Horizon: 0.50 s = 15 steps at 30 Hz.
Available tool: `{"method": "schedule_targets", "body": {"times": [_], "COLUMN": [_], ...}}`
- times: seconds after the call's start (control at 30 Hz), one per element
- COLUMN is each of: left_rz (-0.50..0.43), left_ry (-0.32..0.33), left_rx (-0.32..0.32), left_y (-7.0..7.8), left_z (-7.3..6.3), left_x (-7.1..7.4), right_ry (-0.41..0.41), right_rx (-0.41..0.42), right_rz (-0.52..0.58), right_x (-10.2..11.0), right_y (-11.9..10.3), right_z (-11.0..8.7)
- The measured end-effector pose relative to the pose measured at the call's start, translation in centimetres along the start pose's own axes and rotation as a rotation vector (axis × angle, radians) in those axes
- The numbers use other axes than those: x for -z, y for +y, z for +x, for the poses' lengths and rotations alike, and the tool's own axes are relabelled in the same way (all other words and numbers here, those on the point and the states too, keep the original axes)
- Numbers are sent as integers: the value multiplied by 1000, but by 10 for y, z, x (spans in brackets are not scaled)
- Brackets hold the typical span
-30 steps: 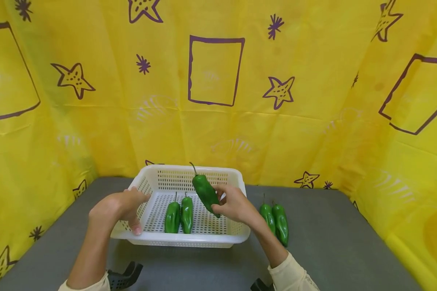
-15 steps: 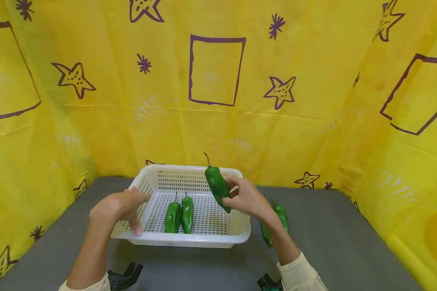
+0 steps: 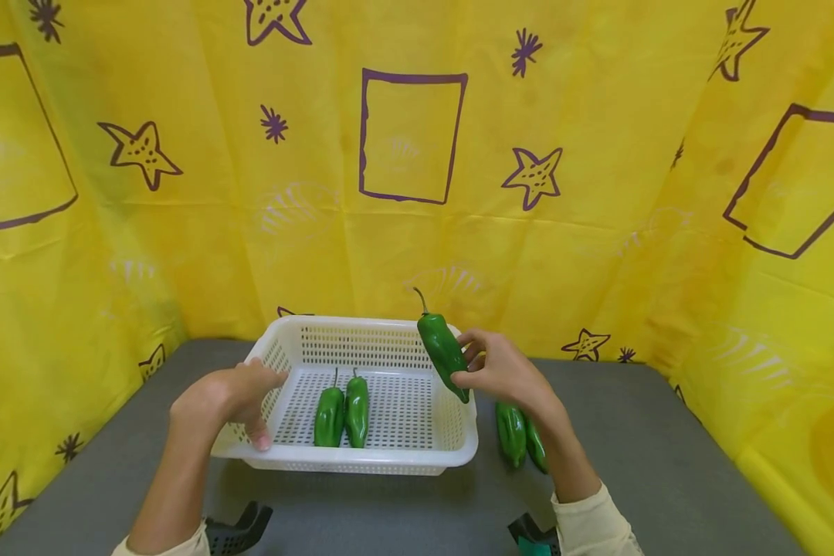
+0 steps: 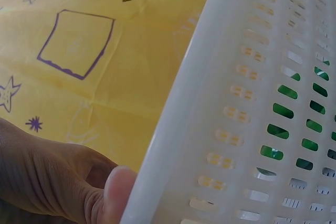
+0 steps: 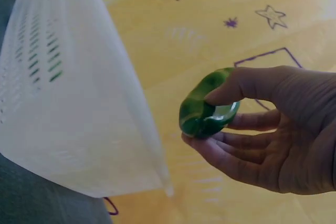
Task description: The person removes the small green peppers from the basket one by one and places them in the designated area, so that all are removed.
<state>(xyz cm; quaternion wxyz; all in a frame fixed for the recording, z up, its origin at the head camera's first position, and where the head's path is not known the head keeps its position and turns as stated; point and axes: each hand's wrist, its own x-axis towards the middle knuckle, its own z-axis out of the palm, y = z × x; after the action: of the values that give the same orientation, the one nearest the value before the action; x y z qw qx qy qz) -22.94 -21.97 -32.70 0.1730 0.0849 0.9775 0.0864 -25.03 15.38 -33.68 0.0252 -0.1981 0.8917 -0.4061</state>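
My right hand [image 3: 503,371] pinches a long green pepper [image 3: 443,351] between thumb and fingers, stem up and leaning left. The pepper overlaps the right rim of a white plastic basket [image 3: 361,455] in the head view. Seen from the right wrist, the thumb presses the pepper [image 5: 197,114] from above, with fingertips beneath it. My left hand [image 3: 232,394] grips the basket's left rim, its thumb near the front corner; in the left wrist view that hand [image 4: 58,174] has a digit against the rim. Two green peppers [image 3: 330,417] lie side by side in the basket.
Two more green peppers [image 3: 511,434] lie on the dark grey table [image 3: 639,448] right of the basket, partly hidden by my right forearm. A yellow patterned sheet [image 3: 417,255] hangs behind and at both sides. Black wrist mounts [image 3: 239,529] show below the hands.
My right hand has moved to the right with the pepper, from over the basket to its right rim. The left hand and the basket have stayed put.
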Motion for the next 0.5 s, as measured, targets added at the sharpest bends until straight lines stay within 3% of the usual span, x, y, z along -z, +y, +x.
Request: {"method": "schedule_targets", "body": {"times": [0.5], "left_rz": [13], "left_ry": [-7], "left_rx": [0], "left_y": [0], "left_z": [0], "left_x": [-1], "right_ry": [9], "right_rx": [-77], "right_rz": [-130], "right_x": [18], "right_y": [6], "right_z": [-8]}}
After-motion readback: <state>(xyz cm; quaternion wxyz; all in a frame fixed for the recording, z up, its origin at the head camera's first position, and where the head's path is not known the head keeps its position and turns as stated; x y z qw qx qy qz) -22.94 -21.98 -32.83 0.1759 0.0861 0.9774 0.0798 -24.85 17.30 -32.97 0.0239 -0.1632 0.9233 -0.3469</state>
